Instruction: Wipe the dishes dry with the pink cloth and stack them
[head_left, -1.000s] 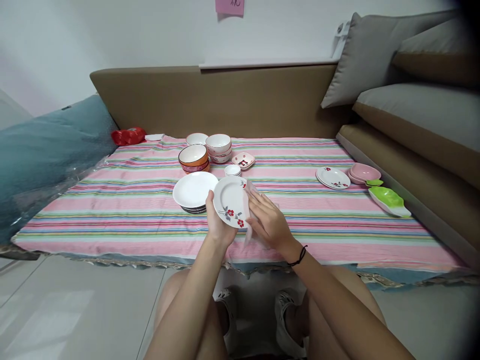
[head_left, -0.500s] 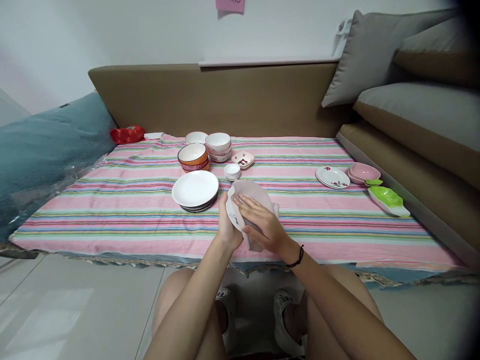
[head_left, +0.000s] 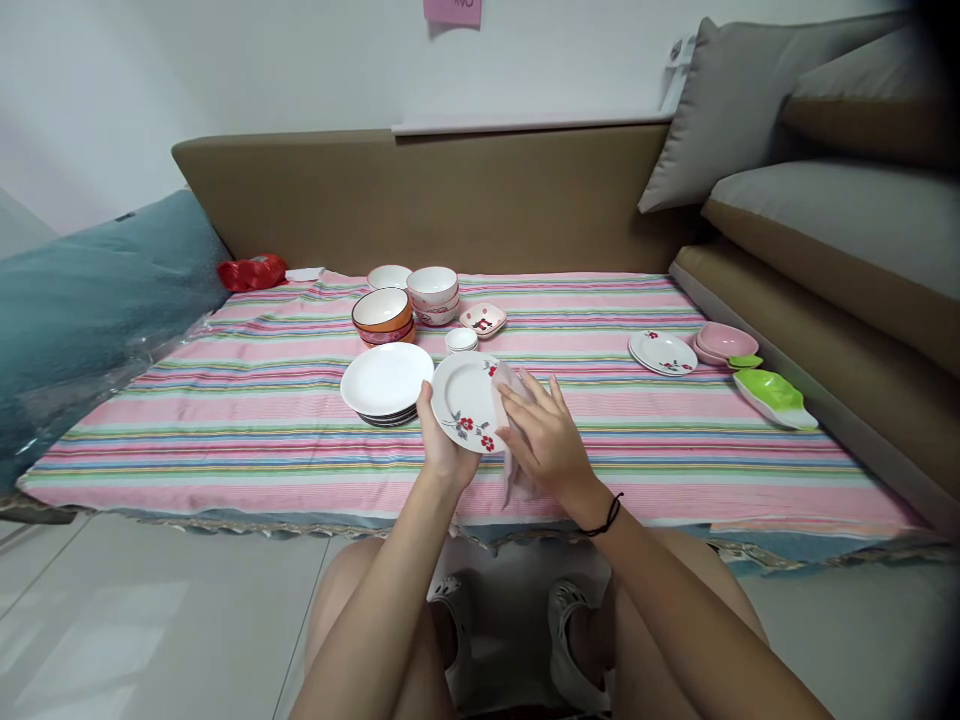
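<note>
My left hand (head_left: 448,445) grips a white plate (head_left: 465,385) with red flowers by its left and lower rim, thumb along the edge. The plate is tilted up above the striped cover. In my right hand (head_left: 549,440) is a thin pale pink cloth (head_left: 517,475), which lies over the plate's right edge and hangs down below it. The right fingers are fairly straight and rest on the cloth, partly hiding it. Left of the held plate stands a stack of white plates (head_left: 387,380) with dark undersides. Small white bowls (head_left: 461,339) are stacked just behind it.
Orange bowls (head_left: 382,312) and pink-patterned bowls (head_left: 433,288) stand at the back. A square dish (head_left: 484,319) sits beside them. To the right are flowered plates (head_left: 663,353), pink bowls (head_left: 726,340) and a green leaf-shaped dish (head_left: 775,395). Cushions (head_left: 832,225) border the right side.
The cloth has slid from across the plate to its right edge with my right hand, uncovering the plate's flowered face. My left hand keeps its hold and has shifted slightly left.
</note>
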